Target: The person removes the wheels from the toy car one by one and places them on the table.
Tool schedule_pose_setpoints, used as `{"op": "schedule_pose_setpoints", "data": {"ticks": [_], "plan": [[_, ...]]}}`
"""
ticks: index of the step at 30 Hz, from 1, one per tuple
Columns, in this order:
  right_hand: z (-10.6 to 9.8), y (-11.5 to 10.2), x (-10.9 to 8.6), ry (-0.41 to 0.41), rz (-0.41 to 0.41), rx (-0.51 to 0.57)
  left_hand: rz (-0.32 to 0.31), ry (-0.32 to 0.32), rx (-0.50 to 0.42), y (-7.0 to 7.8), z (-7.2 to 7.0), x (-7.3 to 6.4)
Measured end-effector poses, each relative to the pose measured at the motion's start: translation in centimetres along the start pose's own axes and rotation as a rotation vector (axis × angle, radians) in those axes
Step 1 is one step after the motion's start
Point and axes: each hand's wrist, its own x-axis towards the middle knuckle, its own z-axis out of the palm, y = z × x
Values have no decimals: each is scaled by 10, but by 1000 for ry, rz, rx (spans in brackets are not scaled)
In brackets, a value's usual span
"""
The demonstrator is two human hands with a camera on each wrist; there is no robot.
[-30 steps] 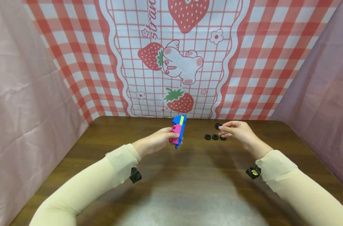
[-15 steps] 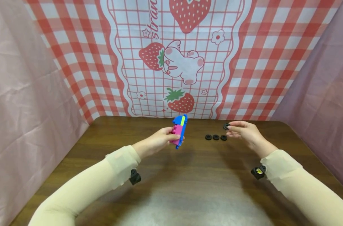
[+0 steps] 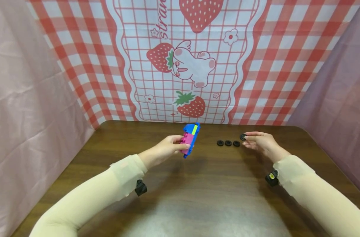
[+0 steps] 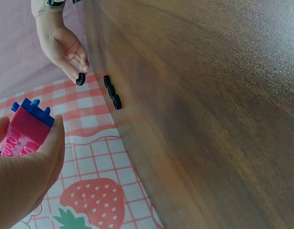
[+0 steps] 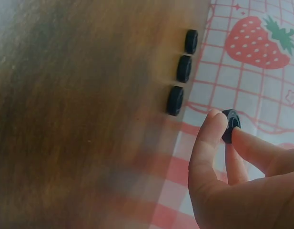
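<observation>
My left hand (image 3: 168, 146) grips a toy car body of pink and blue bricks (image 3: 188, 140) with a yellow-green strip, held up over the table. In the left wrist view the pink studs of the car body (image 4: 25, 128) face the thumb side, with blue parts at its end. A black toy wheel (image 3: 243, 137) is pinched between thumb and fingertips of my right hand (image 3: 263, 143). The right wrist view shows this wheel (image 5: 231, 126) raised off the table. Left of that hand, three more black wheels (image 3: 228, 143) lie in a row on the tabletop.
The brown wooden table (image 3: 180, 197) ends at the back against a red-and-white checked cloth (image 3: 274, 72) with strawberries. Pale pink curtains (image 3: 35, 98) hang on both sides. A small black camera (image 3: 141, 187) sits at each wrist.
The right hand has moved to the right with the pinched wheel, away from the row, and dipped a little lately. The left hand has tilted the car body slightly and shifted it a bit right.
</observation>
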Motion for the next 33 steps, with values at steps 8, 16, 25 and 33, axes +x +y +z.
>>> {"op": "schedule_pose_setpoints", "data": {"ticks": [8, 16, 25, 33], "plan": [[-1, 6, 14, 65, 46, -9, -19, -9, 5, 1, 1, -3], [-10, 11, 20, 92, 86, -91, -1, 7, 42, 2, 6, -3], [-10, 16, 23, 178, 128, -81, -4, 20, 92, 4, 8, -3], [-7, 14, 25, 237, 147, -102, 1, 15, 70, 4, 8, -1]]}}
